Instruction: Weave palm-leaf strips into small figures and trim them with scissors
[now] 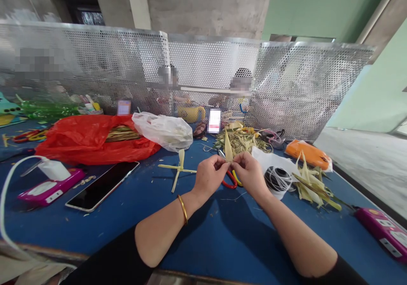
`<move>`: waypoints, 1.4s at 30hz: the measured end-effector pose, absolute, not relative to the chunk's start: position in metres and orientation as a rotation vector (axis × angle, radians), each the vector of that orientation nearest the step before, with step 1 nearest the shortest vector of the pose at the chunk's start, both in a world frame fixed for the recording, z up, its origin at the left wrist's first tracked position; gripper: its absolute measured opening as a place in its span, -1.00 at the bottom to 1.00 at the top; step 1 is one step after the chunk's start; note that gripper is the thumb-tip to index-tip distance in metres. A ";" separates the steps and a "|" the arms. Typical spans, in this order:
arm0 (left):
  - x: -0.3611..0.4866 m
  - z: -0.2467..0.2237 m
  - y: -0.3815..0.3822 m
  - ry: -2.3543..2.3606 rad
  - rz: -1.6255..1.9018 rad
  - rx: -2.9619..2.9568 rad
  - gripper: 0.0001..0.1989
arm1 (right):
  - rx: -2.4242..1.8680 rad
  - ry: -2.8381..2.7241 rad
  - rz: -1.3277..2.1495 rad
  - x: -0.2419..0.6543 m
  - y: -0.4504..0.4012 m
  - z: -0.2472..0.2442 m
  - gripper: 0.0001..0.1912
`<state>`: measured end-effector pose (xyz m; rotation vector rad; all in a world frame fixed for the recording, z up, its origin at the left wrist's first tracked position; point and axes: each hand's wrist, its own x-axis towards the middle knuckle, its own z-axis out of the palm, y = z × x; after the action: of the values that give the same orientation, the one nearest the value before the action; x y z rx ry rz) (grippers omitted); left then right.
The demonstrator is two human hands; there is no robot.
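Note:
Between both hands, above the blue table, a pale pointed husk piece (228, 146) stands upright. My left hand (210, 172) pinches its lower end from the left, and my right hand (248, 172) pinches it from the right, the fingertips almost touching. Red-handled scissors or pliers (229, 182) lie behind the hands, partly hidden, beside a yellow handle (236, 178). A cross-shaped piece of pale strips (179, 169) rests left of my left hand. Right of my right hand is a spool of wire (278, 180).
A heap of dried husk scraps (240, 138) lies behind the hands. Leftward are a red plastic bag (76, 136), a white plastic bag (163, 130), a phone (103, 186) and a purple power strip (52, 187). Rightward are husk pieces (310, 183), an orange packet (308, 154) and another purple strip (381, 230).

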<state>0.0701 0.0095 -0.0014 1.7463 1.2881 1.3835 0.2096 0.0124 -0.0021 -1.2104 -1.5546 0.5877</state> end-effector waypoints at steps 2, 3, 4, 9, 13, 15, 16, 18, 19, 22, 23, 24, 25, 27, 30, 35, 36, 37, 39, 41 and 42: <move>0.070 -0.003 0.012 1.267 1.382 1.741 -0.85 | -1.193 -1.558 0.608 0.210 0.013 -0.002 -0.89; 0.069 -0.004 0.013 1.249 1.381 1.721 -0.85 | -1.177 -1.567 0.614 0.210 0.012 -0.002 -0.89; 0.069 -0.005 0.014 1.232 1.382 1.688 -0.84 | -1.160 -1.581 0.610 0.209 0.012 -0.002 -0.89; 0.072 -0.008 0.017 1.140 1.380 1.356 -0.81 | -1.075 -1.699 0.520 0.208 0.008 0.002 -0.93; 0.075 -0.002 0.013 1.028 1.331 1.072 -0.82 | -1.097 -1.715 0.432 0.207 0.006 0.003 -0.92; 0.075 0.001 0.012 0.987 1.293 0.979 -0.84 | -1.126 -1.715 0.406 0.207 0.005 0.003 -0.90; 0.074 0.002 0.012 0.975 1.280 0.946 -0.85 | -1.137 -1.717 0.391 0.207 0.005 0.004 -0.89; 0.074 0.003 0.011 0.968 1.275 0.914 -0.88 | -1.146 -1.727 0.357 0.206 0.005 0.004 -0.88; 0.074 0.003 0.011 0.969 1.281 0.913 -0.89 | -1.146 -1.729 0.345 0.206 0.005 0.004 -0.88; 0.075 0.002 0.011 0.974 1.310 0.933 -0.92 | -1.158 -1.708 0.369 0.206 0.004 0.005 -0.87; 0.075 0.002 0.011 0.975 1.320 0.945 -0.92 | -1.168 -1.691 0.397 0.206 0.004 0.005 -0.87; 0.076 0.001 0.012 0.976 1.332 0.962 -0.93 | -1.177 -1.669 0.427 0.205 0.004 0.005 -0.87; 0.076 0.000 0.012 0.978 1.346 0.985 -0.93 | -1.185 -1.646 0.458 0.205 0.005 0.004 -0.87; 0.077 -0.003 0.013 0.983 1.378 1.047 -0.92 | -1.186 -1.599 0.517 0.205 0.005 0.004 -0.87; 0.077 -0.006 0.013 0.996 1.406 1.129 -0.91 | -1.148 -1.517 0.621 0.205 0.008 0.002 -0.87; 0.077 -0.007 0.011 1.033 1.403 1.152 -0.91 | -1.118 -1.476 0.680 0.208 0.014 -0.003 -0.85; 0.078 -0.006 0.011 1.032 1.398 1.156 -0.92 | -1.122 -1.474 0.675 0.208 0.015 -0.004 -0.86; 0.078 -0.006 0.010 1.030 1.394 1.161 -0.92 | -1.124 -1.468 0.673 0.209 0.015 -0.004 -0.86; 0.078 -0.005 0.009 1.024 1.383 1.167 -0.94 | -1.122 -1.455 0.680 0.209 0.016 -0.004 -0.85; 0.079 -0.004 0.009 1.029 1.372 1.148 -0.95 | -1.112 -1.453 0.697 0.209 0.015 -0.002 -0.84; 0.079 -0.004 0.009 1.032 1.363 1.125 -0.95 | -1.105 -1.462 0.698 0.208 0.014 -0.001 -0.84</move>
<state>0.0787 0.0094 -0.0038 1.1249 1.0319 1.3631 0.2084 0.0137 -0.0010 -1.1047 -1.4618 0.6977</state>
